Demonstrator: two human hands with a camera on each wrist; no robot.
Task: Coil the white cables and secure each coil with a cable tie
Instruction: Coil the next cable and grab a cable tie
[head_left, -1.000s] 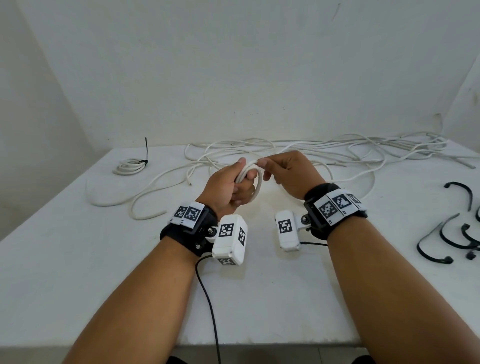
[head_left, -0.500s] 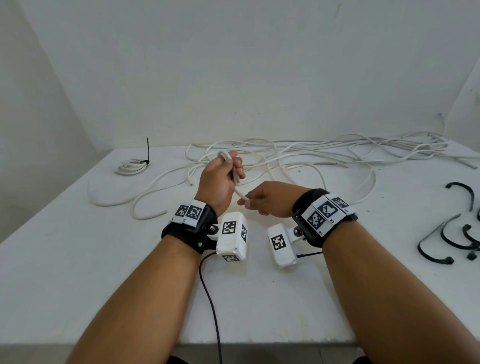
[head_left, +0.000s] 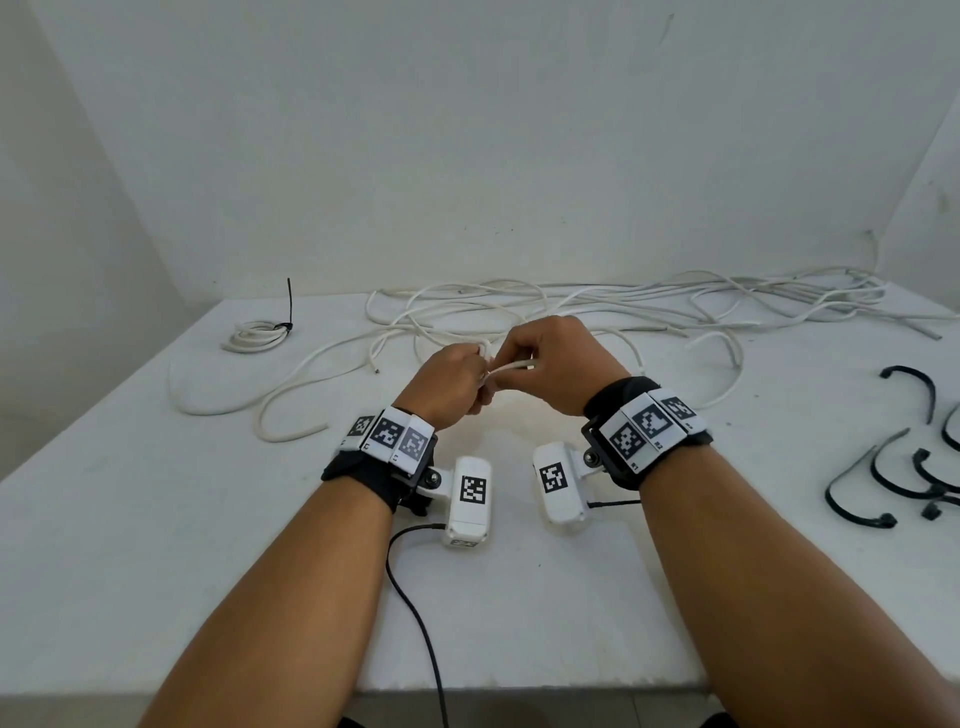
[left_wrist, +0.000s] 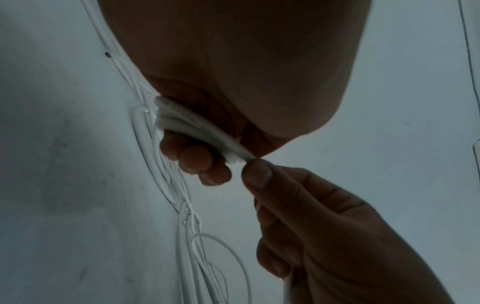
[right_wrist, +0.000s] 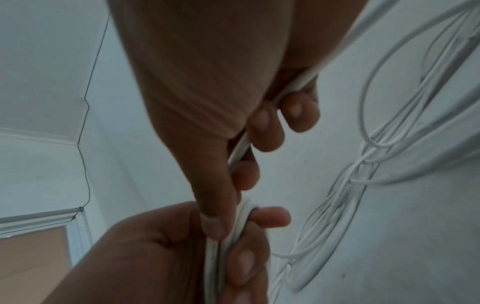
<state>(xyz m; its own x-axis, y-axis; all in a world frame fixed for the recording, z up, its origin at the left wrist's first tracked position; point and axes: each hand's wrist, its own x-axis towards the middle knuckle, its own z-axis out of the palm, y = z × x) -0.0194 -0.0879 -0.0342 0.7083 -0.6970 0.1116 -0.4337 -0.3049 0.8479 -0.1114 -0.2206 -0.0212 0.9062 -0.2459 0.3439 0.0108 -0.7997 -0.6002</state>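
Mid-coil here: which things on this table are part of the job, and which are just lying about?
In the job:
left hand gripping the small coil
right hand feeding white cable
loose white cables
black cable ties

Lying about:
finished tied coil, already done
black lead from the wrist camera

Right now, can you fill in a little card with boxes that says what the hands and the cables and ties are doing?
left hand: grips a small coil of white cable
right hand: fingers curled round the same cable, feeding it to the coil
cable end: sticks out between the hands
loose cables: tangled along the back of the table
finished coil: back left, tied with a black cable tie
spare cable ties: black, curved, at the table's right edge
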